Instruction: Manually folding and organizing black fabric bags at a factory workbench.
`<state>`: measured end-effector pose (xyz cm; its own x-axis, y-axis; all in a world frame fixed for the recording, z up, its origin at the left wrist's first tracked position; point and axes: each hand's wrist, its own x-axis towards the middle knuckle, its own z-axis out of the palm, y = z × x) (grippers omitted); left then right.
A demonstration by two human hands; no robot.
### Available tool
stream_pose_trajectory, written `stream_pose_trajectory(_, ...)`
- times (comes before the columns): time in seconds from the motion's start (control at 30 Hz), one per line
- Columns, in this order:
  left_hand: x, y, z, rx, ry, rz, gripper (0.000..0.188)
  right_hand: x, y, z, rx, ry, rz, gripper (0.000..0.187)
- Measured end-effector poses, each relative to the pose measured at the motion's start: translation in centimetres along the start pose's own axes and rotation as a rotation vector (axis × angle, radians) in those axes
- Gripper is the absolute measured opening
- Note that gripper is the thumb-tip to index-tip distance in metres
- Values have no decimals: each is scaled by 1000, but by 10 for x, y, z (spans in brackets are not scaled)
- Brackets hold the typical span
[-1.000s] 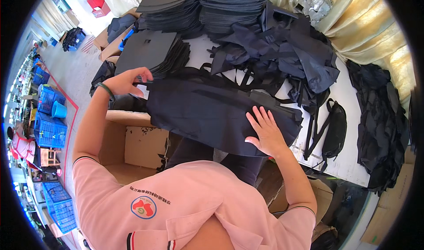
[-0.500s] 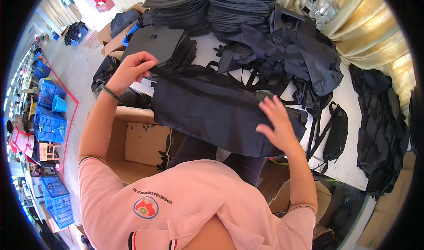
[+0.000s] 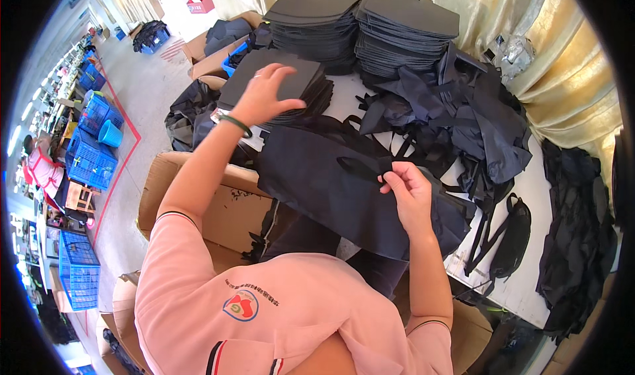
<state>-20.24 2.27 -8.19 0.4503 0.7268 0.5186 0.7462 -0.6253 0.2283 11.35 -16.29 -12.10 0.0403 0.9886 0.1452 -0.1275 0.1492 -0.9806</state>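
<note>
A large black fabric piece (image 3: 311, 176) lies across the near edge of the table and over my lap. My right hand (image 3: 411, 195) is closed in a pinch on a black strap (image 3: 360, 170) that curves in a loop above the fabric. With fingers spread and nothing in them, my left hand (image 3: 270, 97) hovers over the nearer pile of dark flat panels (image 3: 246, 77). Under the far edge of the fabric more black cloth and straps are bunched; how they join it is hidden.
Two tall stacks of dark panels (image 3: 314, 31) stand at the back. A heap of black fabric parts (image 3: 456, 110) covers the table's right half, near a small black pouch (image 3: 512, 236). Black cloth (image 3: 575, 242) hangs off the right edge. A cardboard box (image 3: 231, 219) stands open at my left.
My left hand has let go of the fabric's upper left corner and moved right, fingers spreading. My right hand has gone from open above the fabric to pinching the strap. The view has shifted.
</note>
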Motion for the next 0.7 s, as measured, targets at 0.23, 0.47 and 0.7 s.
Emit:
stream_pose_trajectory(0.23, -12, -49, 10, -19, -271, -175, 55, -2, 8, 2, -13, -55, 81, 14)
stream_pose_trajectory(0.47, -13, -33, 10, -2, -96, -107, 31, 2, 22, 13, -47, -29, 67, 10)
stream_pose_trajectory(0.7, -19, 91, -51, -611, 75, -124, 31, 29, 4, 13, -144, 239, -225, 8)
